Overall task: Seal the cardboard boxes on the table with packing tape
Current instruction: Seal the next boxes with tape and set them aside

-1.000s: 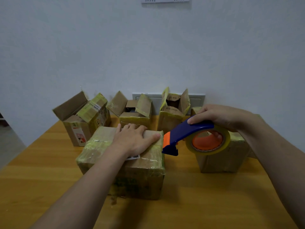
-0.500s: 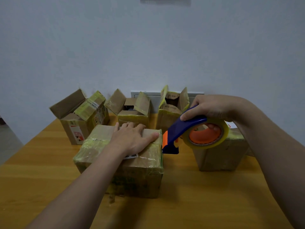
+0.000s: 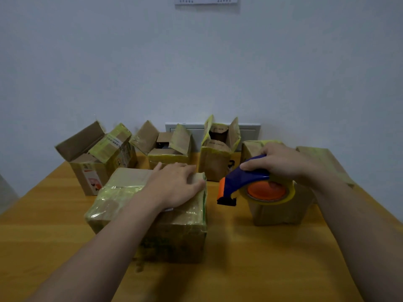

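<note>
Presses the flat left hand (image 3: 176,186) on the closed, tape-wrapped brown cardboard box (image 3: 118,190) beneath it, likely steadying the flaps, and grips the blue-and-orange plastic tape dispenser (image 3: 244,178) in the right hand (image 3: 281,164) just beside, probably ready to tape.

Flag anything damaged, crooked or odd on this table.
Nothing spilled. The closed box under the left hand wears wrinkled, yellowed tape, a shred trailing at its front base. Three open boxes stand behind, flaps splayed unevenly.
</note>
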Demonstrator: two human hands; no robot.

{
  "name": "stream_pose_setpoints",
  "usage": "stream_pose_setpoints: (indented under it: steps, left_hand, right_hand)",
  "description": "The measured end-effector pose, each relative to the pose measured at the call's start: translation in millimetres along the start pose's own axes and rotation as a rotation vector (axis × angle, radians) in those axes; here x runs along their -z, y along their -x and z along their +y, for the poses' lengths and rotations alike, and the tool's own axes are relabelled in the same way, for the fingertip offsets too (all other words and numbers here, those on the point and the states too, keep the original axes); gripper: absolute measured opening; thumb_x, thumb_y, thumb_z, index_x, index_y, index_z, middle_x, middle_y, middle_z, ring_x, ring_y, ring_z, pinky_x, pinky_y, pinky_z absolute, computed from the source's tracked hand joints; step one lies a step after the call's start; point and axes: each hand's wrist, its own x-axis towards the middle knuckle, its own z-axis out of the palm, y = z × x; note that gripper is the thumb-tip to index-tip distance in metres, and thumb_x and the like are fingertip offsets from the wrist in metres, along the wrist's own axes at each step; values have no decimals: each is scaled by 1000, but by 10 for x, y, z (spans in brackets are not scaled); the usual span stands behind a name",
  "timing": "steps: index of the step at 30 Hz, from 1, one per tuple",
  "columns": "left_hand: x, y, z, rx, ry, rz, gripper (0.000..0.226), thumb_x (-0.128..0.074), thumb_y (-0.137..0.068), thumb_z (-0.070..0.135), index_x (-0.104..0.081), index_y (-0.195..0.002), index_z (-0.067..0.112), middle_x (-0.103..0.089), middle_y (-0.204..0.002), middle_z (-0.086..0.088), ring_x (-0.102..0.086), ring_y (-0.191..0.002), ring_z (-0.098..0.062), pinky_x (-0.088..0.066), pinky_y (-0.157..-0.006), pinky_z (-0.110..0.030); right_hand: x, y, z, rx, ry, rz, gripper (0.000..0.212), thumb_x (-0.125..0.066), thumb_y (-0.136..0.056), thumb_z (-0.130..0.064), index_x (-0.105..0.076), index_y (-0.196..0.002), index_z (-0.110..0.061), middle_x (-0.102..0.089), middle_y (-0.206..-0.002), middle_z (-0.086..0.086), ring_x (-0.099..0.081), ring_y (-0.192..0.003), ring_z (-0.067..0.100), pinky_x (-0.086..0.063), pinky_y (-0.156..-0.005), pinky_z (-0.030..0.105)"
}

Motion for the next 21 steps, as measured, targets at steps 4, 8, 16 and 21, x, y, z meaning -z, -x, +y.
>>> stream_pose_setpoints:
  steps: [4, 8, 16, 21]
  left_hand:
    - [-67, -64, 85, 29, -6, -114, 74, -16, -98, 77, -14, -163, 42, -16, -173, 4, -8, -160, -23, 3, -127, -58]
    - [-50, -68, 121, 33, -18, -126, 71, -20, -100, 73, -13, -163, 43, -18, -173, 1, -8, -160, -25, 3, -126, -60]
    - [66, 154, 149, 40, 89, -87, 101, -8, -79, 96, -11, -164, 41, -5, -174, 2, 3, -160, -23, 10, -124, -57]
    - [-78, 52, 236, 90, -5, -107, 79, -23, -98, 75, 1, -164, 40, 6, -174, -6, 12, -160, -29, 11, -125, -61]
  right_hand:
    - [-97, 32, -6, -37, -107, 170, 55, -71, -92, -47, -61, -43, -23, -47, -35, -11, -45, -31, 1, -30, -36, 10]
    - [-192, 80, -19, -65, -145, 285, 45, -69, -93, -48, -64, -61, -17, -52, -38, -12, -50, -39, 2, -35, -45, 17]
    - [-399, 105, -96, -22, -428, 543, 38, -69, -96, -37, -66, -62, -19, -59, -42, -18, -56, -45, -4, -36, -42, 8]
    - [-554, 87, -152, -5, -595, 634, 30, -67, -97, -37, -72, -82, -12, -67, -54, -14, -63, -56, -1, -40, -44, 7]
